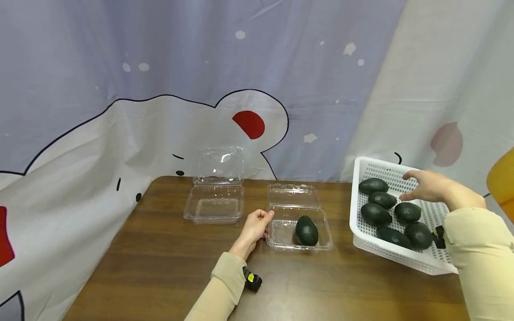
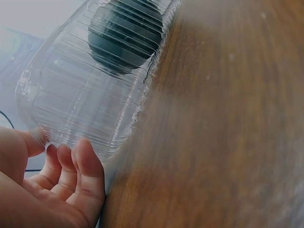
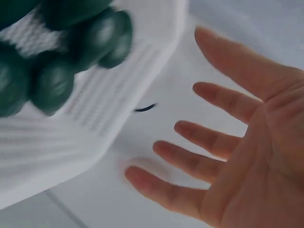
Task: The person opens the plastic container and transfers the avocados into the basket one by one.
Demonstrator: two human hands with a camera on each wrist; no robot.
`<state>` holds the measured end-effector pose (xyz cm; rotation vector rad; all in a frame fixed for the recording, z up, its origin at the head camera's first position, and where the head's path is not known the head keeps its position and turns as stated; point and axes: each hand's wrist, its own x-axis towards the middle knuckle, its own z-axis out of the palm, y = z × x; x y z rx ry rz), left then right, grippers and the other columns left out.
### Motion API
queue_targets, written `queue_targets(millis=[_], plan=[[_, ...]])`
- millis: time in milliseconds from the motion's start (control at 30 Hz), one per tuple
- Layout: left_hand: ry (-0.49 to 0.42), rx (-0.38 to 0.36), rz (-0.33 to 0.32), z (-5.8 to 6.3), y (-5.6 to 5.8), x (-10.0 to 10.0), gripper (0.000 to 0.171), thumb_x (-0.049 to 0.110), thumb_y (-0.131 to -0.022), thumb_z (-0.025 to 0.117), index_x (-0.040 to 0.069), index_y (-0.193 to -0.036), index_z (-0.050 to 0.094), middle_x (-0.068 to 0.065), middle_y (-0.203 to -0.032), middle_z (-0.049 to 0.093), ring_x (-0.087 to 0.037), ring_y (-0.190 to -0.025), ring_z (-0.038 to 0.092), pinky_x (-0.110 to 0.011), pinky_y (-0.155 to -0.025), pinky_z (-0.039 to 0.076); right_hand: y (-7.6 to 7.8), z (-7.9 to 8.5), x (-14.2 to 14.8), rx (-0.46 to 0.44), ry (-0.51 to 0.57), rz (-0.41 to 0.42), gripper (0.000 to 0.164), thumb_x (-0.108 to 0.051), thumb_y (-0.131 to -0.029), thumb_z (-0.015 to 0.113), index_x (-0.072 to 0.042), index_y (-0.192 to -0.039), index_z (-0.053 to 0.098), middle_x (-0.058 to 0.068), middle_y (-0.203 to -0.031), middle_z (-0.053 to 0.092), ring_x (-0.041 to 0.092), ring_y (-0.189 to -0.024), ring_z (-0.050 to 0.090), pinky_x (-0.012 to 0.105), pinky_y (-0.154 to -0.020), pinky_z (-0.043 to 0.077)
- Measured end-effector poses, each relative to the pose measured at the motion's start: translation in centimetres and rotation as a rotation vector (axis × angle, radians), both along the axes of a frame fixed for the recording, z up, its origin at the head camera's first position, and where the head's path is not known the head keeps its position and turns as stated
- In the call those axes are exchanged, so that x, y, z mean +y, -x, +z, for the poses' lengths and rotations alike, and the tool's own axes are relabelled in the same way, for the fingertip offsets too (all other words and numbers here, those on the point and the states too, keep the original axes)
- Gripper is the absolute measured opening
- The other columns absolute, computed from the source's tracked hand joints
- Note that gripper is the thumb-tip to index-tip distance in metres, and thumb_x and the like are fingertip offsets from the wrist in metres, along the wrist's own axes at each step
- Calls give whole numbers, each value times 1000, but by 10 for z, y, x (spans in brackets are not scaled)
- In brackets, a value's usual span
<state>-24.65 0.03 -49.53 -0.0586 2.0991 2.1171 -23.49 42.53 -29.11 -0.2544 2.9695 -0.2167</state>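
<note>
My left hand (image 1: 254,228) pinches the left rim of a clear plastic clamshell container (image 1: 281,240). In the left wrist view, the thumb is at the rim and the curled fingers (image 2: 88,164) are against the ribbed side wall. One dark green avocado (image 1: 307,231) lies in the right part of that container, whose lid (image 1: 293,195) is folded back. Over the white perforated basket (image 1: 401,261) at the right, my right hand (image 1: 433,189) holds nothing, its fingers spread in the right wrist view. Several avocados (image 1: 375,214) lie in the basket below and left of it.
A second clear clamshell container (image 1: 214,218) stands to the left at the back of the wooden table (image 1: 168,267), its lid (image 1: 218,164) raised against the printed curtain (image 1: 201,120). The curtain hangs along the table's back edge.
</note>
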Motion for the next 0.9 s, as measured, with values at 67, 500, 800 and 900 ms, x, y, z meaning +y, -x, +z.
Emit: queue_targets(millis=[67, 500, 800, 900], plan=[[-1, 3, -5, -1, 0, -1, 26, 27, -97, 63, 7, -84, 53, -1, -65, 47, -11, -56, 46, -21, -45, 45, -1, 2, -13, 74, -23, 21, 66, -33, -83, 76, 10, -125, 48, 44, -119, 46, 59, -112, 42, 67, -86, 40], [-7, 1, -10, -4, -1, -1, 27, 28, -97, 63, 8, -83, 53, 0, -65, 46, -11, -56, 46, -21, -45, 44, -34, -11, -114, 270, 209, 72, 50, -32, -93, 67, 2, -127, 53, 34, -129, 46, 53, -120, 40, 65, -98, 31], [-17, 11, -8, -2, 1, 0, 26, 27, -97, 63, 7, -84, 53, 1, -64, 46, -11, -56, 46, -20, -45, 45, -48, -51, -169, 362, 365, 57, 35, -21, -88, 73, -2, -115, 61, 24, -115, 55, 43, -106, 52, 59, -91, 39], [-17, 14, -5, -3, 2, -1, 26, 28, -97, 63, 7, -84, 54, 1, -64, 46, -11, -56, 46, -21, -45, 45, -48, -64, -182, 354, 396, 47, 33, -20, -87, 74, -3, -113, 61, 23, -114, 54, 40, -103, 53, 57, -86, 42]])
